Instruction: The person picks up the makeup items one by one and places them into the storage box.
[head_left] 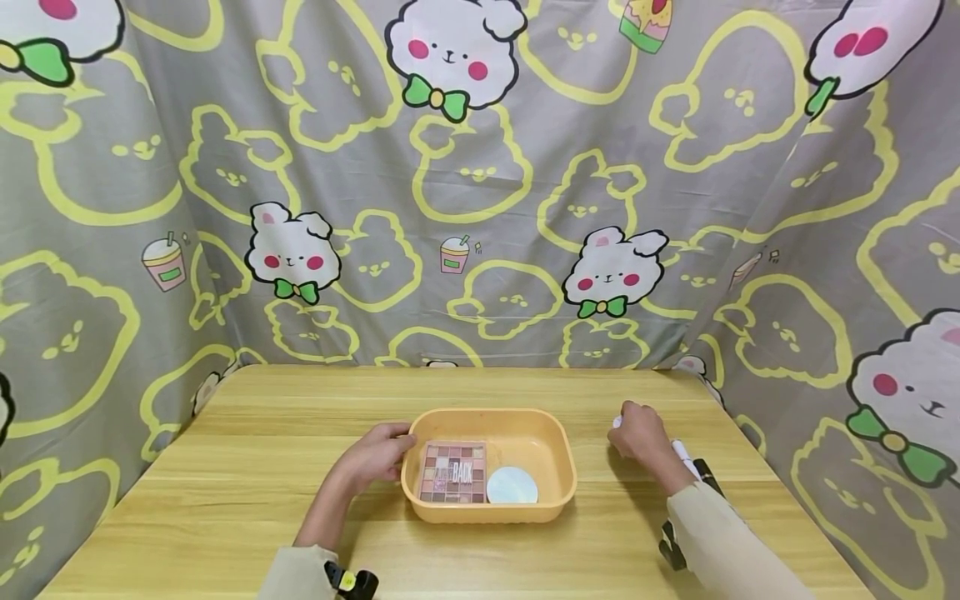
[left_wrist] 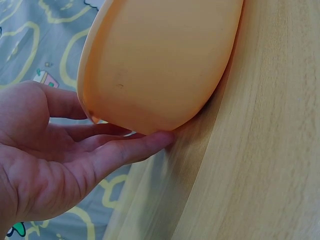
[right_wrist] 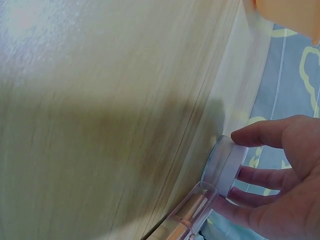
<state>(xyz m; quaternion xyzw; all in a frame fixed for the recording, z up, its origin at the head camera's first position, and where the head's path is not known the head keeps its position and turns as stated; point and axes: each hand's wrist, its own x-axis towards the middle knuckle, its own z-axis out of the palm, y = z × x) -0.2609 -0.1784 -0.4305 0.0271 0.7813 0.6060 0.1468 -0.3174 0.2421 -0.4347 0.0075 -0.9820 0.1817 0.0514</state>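
A yellow-orange plastic basin (head_left: 543,450) sits on the wooden table. Inside it, an eyeshadow palette (head_left: 453,473) lies on the left, beside a pale round disc (head_left: 512,485). My left hand (head_left: 375,456) holds the basin's left end, its fingers at the rim; the left wrist view shows the fingers (left_wrist: 150,143) against the basin wall. To the basin's right, my right hand (head_left: 640,432) grips a white round flat container (right_wrist: 223,162) between thumb and fingers. A clear-cased tube with a rose-gold band (right_wrist: 187,215) lies right against that container.
Near the right wrist lie a white slim item (head_left: 684,457) and a dark item (head_left: 707,475), partly hidden by the sleeve. Patterned grey curtains (head_left: 480,208) close off the table's back and sides. The table (head_left: 225,467) extends to both sides of the basin.
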